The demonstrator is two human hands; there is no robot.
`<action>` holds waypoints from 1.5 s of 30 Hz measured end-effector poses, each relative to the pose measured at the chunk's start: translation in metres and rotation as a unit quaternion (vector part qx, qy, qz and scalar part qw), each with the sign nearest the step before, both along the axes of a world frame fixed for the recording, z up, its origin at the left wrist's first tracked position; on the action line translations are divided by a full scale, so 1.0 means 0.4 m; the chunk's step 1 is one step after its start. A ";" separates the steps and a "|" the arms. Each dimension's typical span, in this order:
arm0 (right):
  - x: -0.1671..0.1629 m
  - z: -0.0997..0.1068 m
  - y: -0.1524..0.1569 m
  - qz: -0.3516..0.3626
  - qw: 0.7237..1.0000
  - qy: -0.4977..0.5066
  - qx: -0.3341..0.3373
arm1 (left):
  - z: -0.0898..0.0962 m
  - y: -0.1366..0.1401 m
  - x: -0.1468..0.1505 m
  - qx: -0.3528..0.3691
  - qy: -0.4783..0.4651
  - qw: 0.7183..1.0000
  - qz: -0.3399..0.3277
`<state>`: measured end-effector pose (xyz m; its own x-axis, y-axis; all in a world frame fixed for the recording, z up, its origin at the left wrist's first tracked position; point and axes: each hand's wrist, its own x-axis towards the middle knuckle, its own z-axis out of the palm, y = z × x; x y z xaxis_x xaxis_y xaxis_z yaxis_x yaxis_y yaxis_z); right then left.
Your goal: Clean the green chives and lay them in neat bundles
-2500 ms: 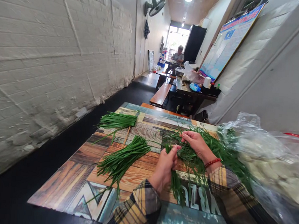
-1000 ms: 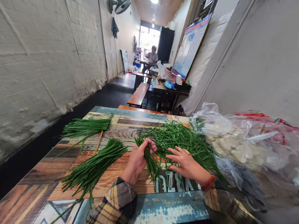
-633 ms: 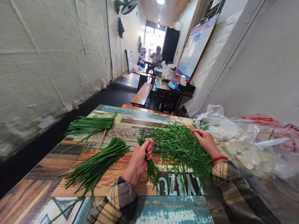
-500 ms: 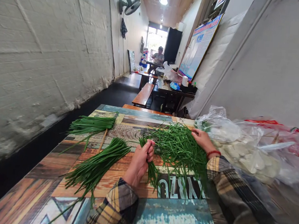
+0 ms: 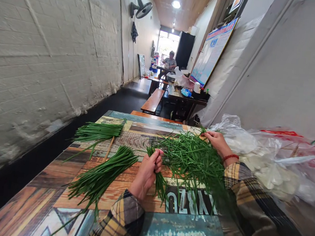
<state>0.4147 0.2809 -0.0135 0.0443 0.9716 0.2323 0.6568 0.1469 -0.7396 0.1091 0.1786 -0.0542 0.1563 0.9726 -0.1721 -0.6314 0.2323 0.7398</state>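
My left hand (image 5: 148,170) is wrapped round a small bunch of garlic chives (image 5: 159,185), whose ends stick out above and below the fist. At the far right of a loose, tangled chive pile (image 5: 190,153), my right hand (image 5: 216,140) pinches a few chives (image 5: 203,130) between thumb and fingers. Left of my left hand lies a thick, straightened chive bundle (image 5: 102,172). Behind it rests a second chive bundle (image 5: 99,132), with a thin wooden stick (image 5: 109,148) between the two.
All this lies on a patterned wood-look table (image 5: 71,173). Clear plastic bags (image 5: 268,166) with pale contents crowd the right side. Beyond stand a bench (image 5: 152,101) and a cluttered table (image 5: 179,94); a person (image 5: 170,61) sits farther back.
My right hand has lifted slightly up and away at the pile's far edge, now with chives showing at its fingertips. My left hand keeps its hold. The view has shifted a little.
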 end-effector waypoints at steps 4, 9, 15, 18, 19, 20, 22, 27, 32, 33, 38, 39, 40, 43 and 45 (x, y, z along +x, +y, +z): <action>-0.060 0.054 -0.036 0.047 0.991 0.111 -0.053 | -0.003 0.002 -0.001 0.001 0.001 1.000 0.006; -0.145 0.060 -0.098 0.093 0.986 0.118 -0.077 | -0.005 -0.001 -0.003 0.007 -0.005 1.000 0.003; -0.257 -0.039 -0.188 0.069 0.991 0.102 -0.052 | -0.006 -0.008 -0.002 0.015 0.004 1.000 0.009; -0.294 -0.098 -0.220 0.069 0.993 0.086 -0.042 | -0.010 -0.008 0.001 0.014 0.004 1.000 0.010; -0.302 -0.113 -0.226 0.075 0.993 0.079 -0.038 | -0.011 -0.007 0.002 0.015 0.005 1.000 0.014; -0.308 -0.125 -0.231 0.083 0.993 0.072 -0.032 | -0.012 -0.007 0.003 0.016 0.007 1.000 0.017; -0.314 -0.140 -0.236 0.102 0.993 0.057 -0.022 | -0.013 -0.006 0.004 0.015 0.015 0.999 0.025; -0.312 -0.146 -0.241 0.115 0.993 0.033 -0.001 | -0.010 -0.005 0.007 0.007 0.027 0.999 0.027; -0.301 -0.139 -0.244 0.034 0.997 0.032 0.054 | -0.002 -0.010 0.010 0.013 0.049 0.998 0.022; -0.300 -0.137 -0.244 0.027 0.996 0.044 0.072 | -0.001 -0.012 0.011 0.015 0.060 0.998 0.020; -0.320 -0.130 -0.253 0.038 0.986 0.052 0.153 | 0.000 -0.019 0.021 0.034 0.111 0.993 0.011; -0.328 -0.129 -0.256 0.045 0.986 0.043 0.158 | -0.001 -0.021 0.024 0.040 0.120 0.992 0.010; -0.336 -0.130 -0.261 0.053 0.985 0.033 0.158 | -0.002 -0.023 0.028 0.047 0.130 0.990 0.008; -0.361 -0.132 -0.273 0.079 0.986 0.011 0.148 | -0.002 -0.026 0.037 0.063 0.157 0.986 0.008; -0.373 -0.133 -0.277 0.094 0.987 0.014 0.132 | -0.002 -0.024 0.038 0.061 0.161 0.985 0.019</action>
<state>0.2656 0.1699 -0.0668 -0.1197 0.8690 0.4802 0.5792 0.4540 -0.6771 0.1243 0.1689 -0.0550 0.0756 0.9932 -0.0882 -0.3662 0.1099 0.9240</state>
